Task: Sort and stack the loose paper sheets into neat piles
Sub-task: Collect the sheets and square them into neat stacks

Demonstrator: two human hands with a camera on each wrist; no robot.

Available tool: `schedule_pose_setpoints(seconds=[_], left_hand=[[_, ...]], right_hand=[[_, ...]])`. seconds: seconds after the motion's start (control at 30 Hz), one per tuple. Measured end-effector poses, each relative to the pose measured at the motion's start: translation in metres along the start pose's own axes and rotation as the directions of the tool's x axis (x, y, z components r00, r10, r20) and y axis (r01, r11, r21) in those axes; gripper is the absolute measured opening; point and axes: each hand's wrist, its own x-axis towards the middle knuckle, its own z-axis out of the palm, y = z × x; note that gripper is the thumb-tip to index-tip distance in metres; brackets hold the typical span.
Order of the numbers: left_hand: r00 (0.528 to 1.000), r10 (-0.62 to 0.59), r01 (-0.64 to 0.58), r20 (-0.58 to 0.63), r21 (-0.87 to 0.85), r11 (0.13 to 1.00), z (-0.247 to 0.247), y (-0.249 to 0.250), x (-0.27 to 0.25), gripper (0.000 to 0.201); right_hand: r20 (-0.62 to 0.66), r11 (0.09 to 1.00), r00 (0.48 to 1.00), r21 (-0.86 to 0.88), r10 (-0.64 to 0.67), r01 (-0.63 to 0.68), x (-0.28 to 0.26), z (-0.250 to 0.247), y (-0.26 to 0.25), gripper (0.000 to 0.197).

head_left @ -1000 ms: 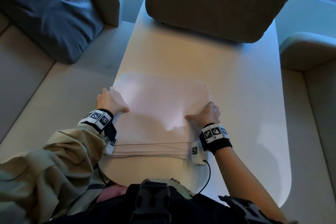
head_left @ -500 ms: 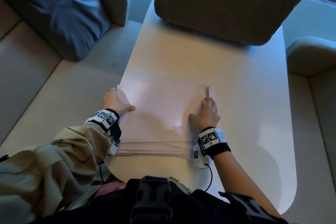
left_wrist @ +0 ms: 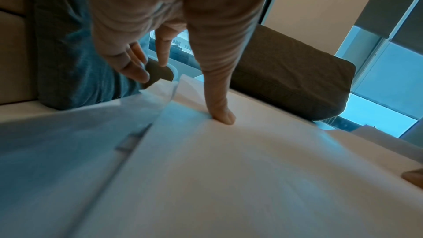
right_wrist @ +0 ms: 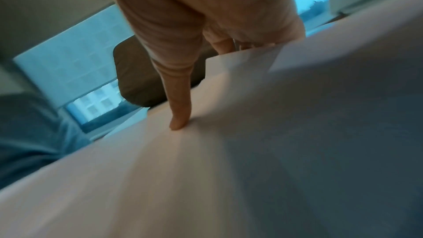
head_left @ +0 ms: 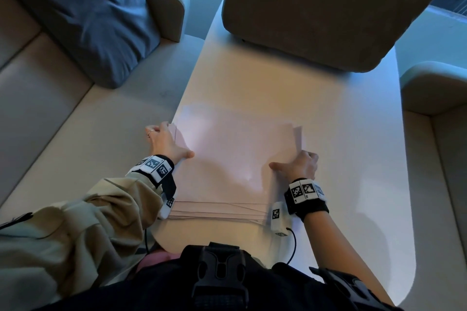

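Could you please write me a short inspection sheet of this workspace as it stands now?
Surface: white table, rounded corners.
Job's things: paper stack at the near edge, near edges fanned, right side lifted.
Clutter: nothing seen.
Grippers: left hand grips the stack's left edge, thumb on top; right hand grips the right edge, thumb on top.
Cables: black cable from the right wrist camera.
Surroundings: blue cushion, brown cushion, beige sofa.
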Motion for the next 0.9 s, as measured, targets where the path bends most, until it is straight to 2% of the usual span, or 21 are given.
schedule_pose_setpoints(seconds=[0.1,0.2,0.23,0.3,0.37,0.4,0.47,0.57,0.63,0.7,0.73,0.77,0.8,0.87,0.9], left_hand=[[0.999,-0.021,0.02,0.044,0.017,1.0,-0.001,0.001,0.004,0.097],[0.997,-0.029,0.031,0.065,-0.023,0.999,-0.004,0.0,0.005,0.092],[0.998,-0.027,0.03,0.064,-0.045,0.999,-0.004,-0.001,0.004,0.092],[0.999,-0.004,0.007,0.046,-0.068,0.998,-0.004,-0.003,0.003,0.091],[1.0,0.015,-0.013,0.026,-0.062,0.998,-0.003,-0.003,0.0,0.09],[1.0,0.02,-0.018,0.02,-0.057,0.998,-0.003,-0.004,-0.002,0.091],[0.999,0.032,-0.032,0.003,-0.076,0.997,-0.003,-0.004,-0.003,0.1],[1.0,0.03,-0.031,-0.008,-0.158,0.987,-0.007,-0.006,-0.004,0.127],[0.998,0.054,-0.038,0.039,-0.331,0.943,-0.013,-0.004,-0.004,0.14],[0.987,0.125,-0.051,0.097,-0.555,0.831,-0.018,0.003,-0.008,0.15],[0.98,0.166,-0.065,0.107,-0.618,0.784,-0.022,0.01,-0.012,0.147],[0.973,0.215,-0.108,0.086,-0.653,0.749,-0.025,0.016,-0.015,0.132],[0.966,0.256,-0.17,0.034,-0.663,0.729,-0.028,0.023,-0.019,0.109],[0.961,0.262,-0.254,-0.091,-0.662,0.705,-0.039,0.039,-0.026,0.067],[0.957,0.26,-0.279,-0.13,-0.666,0.692,-0.044,0.044,-0.028,0.058]], right_hand=[[-0.037,1.0,0.999,-0.007,0.006,-0.006,0.0,0.002,0.002,0.088],[-0.05,0.993,0.997,0.105,0.053,-0.048,0.001,0.003,-0.001,0.087],[-0.033,0.993,0.999,0.112,0.039,-0.035,0.0,0.003,-0.002,0.079],[0.011,0.993,0.998,0.104,-0.055,0.053,0.0,0.006,-0.001,0.05],[0.039,0.966,0.99,0.224,-0.139,0.127,-0.001,0.005,0.003,0.021],[0.064,0.942,0.985,0.307,-0.163,0.136,-0.002,0.002,0.005,0.016],[0.116,0.893,0.971,0.426,-0.211,0.144,-0.006,-0.008,0.009,0.02],[0.128,0.785,0.959,0.606,-0.252,0.125,-0.017,-0.031,0.016,0.027],[0.083,0.665,0.947,0.731,-0.309,0.153,-0.025,-0.047,0.02,0.033],[0.031,0.556,0.931,0.809,-0.364,0.191,-0.028,-0.059,0.024,0.037],[0.007,0.516,0.924,0.832,-0.382,0.206,-0.026,-0.063,0.026,0.04],[-0.009,0.504,0.923,0.836,-0.384,0.218,-0.026,-0.066,0.026,0.044],[-0.025,0.508,0.925,0.83,-0.378,0.23,-0.025,-0.067,0.026,0.045],[-0.075,0.512,0.923,0.813,-0.379,0.276,-0.024,-0.069,0.022,0.028],[-0.103,0.508,0.917,0.806,-0.385,0.304,-0.026,-0.071,0.018,0.028]])
